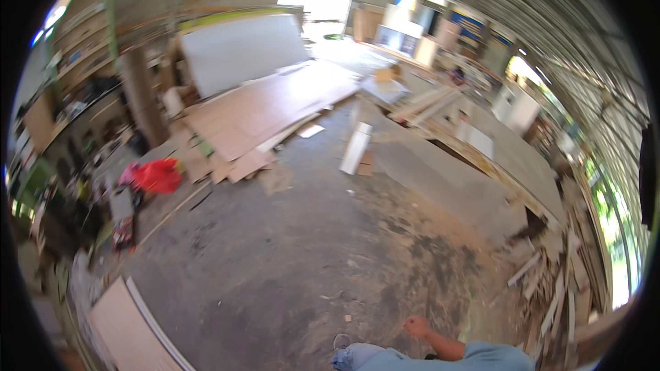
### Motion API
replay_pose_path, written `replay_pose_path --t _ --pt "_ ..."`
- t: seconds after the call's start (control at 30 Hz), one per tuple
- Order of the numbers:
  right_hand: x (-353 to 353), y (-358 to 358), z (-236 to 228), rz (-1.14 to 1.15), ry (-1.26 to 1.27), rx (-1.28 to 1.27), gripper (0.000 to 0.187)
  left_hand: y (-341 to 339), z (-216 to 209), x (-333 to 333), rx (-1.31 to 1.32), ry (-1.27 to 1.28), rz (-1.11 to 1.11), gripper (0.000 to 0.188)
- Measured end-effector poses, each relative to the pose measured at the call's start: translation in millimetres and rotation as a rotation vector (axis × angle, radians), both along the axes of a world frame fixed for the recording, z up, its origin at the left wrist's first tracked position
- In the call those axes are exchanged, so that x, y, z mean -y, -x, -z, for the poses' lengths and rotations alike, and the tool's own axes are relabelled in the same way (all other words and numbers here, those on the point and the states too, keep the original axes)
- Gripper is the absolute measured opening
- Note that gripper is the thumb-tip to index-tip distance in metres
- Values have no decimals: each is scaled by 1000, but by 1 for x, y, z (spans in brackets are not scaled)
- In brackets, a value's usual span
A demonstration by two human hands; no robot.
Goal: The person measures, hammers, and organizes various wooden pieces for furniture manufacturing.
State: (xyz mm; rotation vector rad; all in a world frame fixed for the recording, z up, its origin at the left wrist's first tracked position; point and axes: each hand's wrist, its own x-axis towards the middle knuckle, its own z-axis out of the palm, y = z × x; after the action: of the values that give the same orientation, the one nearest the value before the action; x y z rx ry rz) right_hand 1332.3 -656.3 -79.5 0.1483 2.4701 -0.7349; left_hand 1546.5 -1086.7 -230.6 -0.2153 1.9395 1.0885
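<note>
My right hand (415, 326) hangs low over the concrete floor (275, 261), its bare forearm coming out of a light blue sleeve (491, 354). It touches nothing that I can see. Blur and small size hide how its fingers are set. My left hand is out of sight. Close by, a shoe (342, 341) shows beneath a blue trouser leg (350, 356). A small scrap (348, 318) lies on the floor to the left of the hand.
Large brown sheets (275, 106) lie at the far left before a leaning white board (244, 51). Long panels (440, 172) are stacked to the right, beside scrap wood (550, 288). A red bag (157, 176) and cluttered shelves (86, 51) line the left; a pale board (130, 330) lies near.
</note>
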Motion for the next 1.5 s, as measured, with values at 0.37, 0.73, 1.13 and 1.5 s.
replay_pose_path --t 0.37,0.73,1.13,1.5 --pt "-195 -29 47 547 -236 65 33 270 -13 -107 -132 113 703 34" --pt "-126 71 117 741 263 257 21 524 -61 -107 -322 10 -498 26" --pt "-151 367 73 1174 290 -155 21 973 -236 -200 -796 9 -426 38" --pt "-242 661 51 1009 555 -180 26 1218 -275 -286 -1034 254 -318 62"
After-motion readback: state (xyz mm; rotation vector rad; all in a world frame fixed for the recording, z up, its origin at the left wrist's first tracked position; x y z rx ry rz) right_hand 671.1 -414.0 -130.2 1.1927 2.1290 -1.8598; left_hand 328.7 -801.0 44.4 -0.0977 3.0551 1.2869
